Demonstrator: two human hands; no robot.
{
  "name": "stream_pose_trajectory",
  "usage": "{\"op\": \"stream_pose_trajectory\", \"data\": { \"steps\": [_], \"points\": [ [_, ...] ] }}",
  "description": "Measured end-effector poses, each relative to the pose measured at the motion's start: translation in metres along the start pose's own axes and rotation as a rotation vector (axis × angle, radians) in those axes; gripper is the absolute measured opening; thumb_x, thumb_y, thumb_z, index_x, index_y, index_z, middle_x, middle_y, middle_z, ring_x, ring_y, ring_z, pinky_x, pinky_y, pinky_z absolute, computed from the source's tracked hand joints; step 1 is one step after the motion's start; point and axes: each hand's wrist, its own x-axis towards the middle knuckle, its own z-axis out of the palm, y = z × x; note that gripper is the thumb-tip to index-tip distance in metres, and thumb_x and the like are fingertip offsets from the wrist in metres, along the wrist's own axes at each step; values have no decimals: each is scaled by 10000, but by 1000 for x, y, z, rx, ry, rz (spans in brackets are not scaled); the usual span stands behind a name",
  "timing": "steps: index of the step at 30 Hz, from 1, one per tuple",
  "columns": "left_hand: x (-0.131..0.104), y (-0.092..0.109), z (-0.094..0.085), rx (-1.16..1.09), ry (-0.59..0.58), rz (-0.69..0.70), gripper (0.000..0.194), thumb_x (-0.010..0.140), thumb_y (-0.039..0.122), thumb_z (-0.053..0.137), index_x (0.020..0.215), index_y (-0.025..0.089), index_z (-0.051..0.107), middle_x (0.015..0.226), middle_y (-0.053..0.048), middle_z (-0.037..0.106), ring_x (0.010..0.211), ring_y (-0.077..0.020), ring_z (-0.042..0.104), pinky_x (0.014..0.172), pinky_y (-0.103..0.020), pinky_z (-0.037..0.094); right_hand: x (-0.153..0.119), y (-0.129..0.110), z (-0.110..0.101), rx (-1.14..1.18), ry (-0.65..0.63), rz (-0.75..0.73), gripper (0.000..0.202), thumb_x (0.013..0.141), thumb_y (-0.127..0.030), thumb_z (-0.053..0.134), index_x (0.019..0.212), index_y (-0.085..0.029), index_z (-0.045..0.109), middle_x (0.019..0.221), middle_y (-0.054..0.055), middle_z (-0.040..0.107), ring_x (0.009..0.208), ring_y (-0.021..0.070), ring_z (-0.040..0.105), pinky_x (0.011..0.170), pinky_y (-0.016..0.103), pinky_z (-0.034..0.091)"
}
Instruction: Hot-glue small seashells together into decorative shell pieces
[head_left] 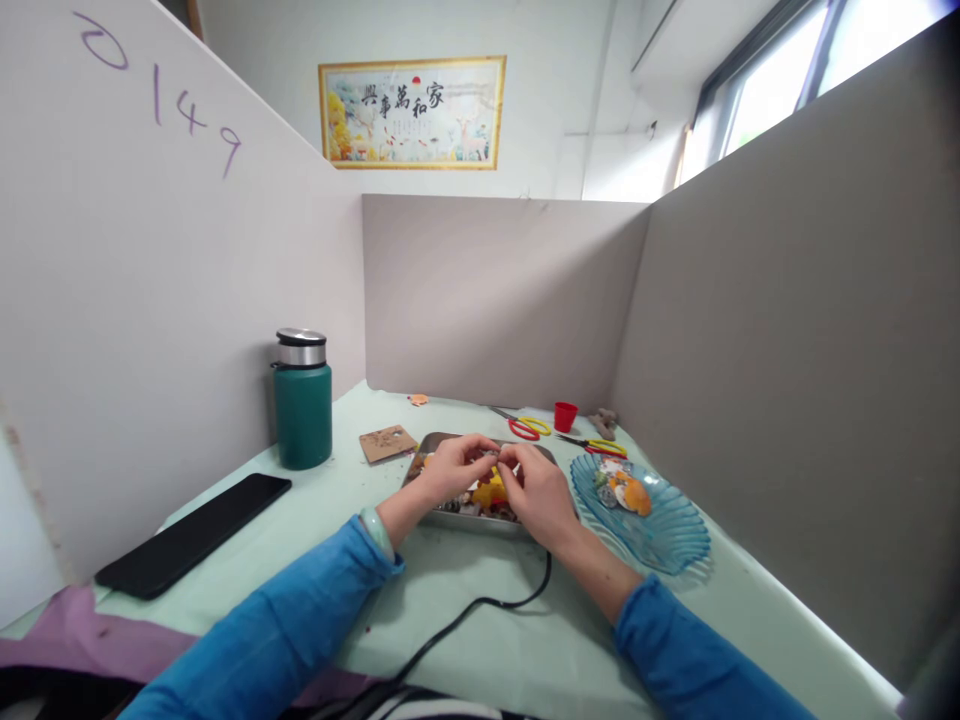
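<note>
A metal tray [480, 522] with small mixed pieces, some yellow, white and brown, lies in the middle of the table. Over it my left hand [459, 468] and my right hand [536, 490] meet, fingertips pinched together. Whatever is between the fingertips is too small to make out. To the right, a blue ribbed glass plate [667, 530] holds orange, white and grey pieces [624, 488]. Left of the tray is a flat brown card [388, 443].
A green bottle [303, 415] and a black phone-like slab [195, 535] are at the left. Behind the tray lie two pairs of scissors [529, 428] and a red cup [565, 416]. A black cable [480, 602] crosses the front. Grey partitions [502, 300] enclose the table.
</note>
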Motion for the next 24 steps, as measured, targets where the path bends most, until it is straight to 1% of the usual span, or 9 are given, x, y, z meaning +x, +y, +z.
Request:
{"op": "stream_pose_trajectory", "data": {
  "steps": [11, 17, 24],
  "points": [
    [1, -5, 1, 6, 31, -5, 310, 764, 369, 562, 952, 128, 614, 770, -49, 650, 630, -132, 605, 562, -217, 467, -1, -1, 0, -11, -17, -3, 116, 843, -216, 445, 821, -189, 556, 824, 31, 600, 673, 137, 537, 622, 243, 383],
    [1, -3, 1, 3, 34, 0, 276, 751, 338, 578, 935, 139, 628, 746, -48, 653, 644, -139, 601, 579, -225, 470, 0, 0, -1, -9, -15, -3, 104, 830, -210, 456, 809, -189, 556, 818, 29, 596, 683, 141, 535, 624, 245, 385],
    [0, -1, 1, 23, 29, -9, 271, 772, 334, 548, 940, 133, 620, 727, -44, 645, 641, -137, 602, 578, -227, 469, 0, -2, -2, -11, -17, 2, 101, 827, -208, 458, 812, -190, 556, 806, 28, 594, 677, 141, 537, 608, 242, 381]
  ]
}}
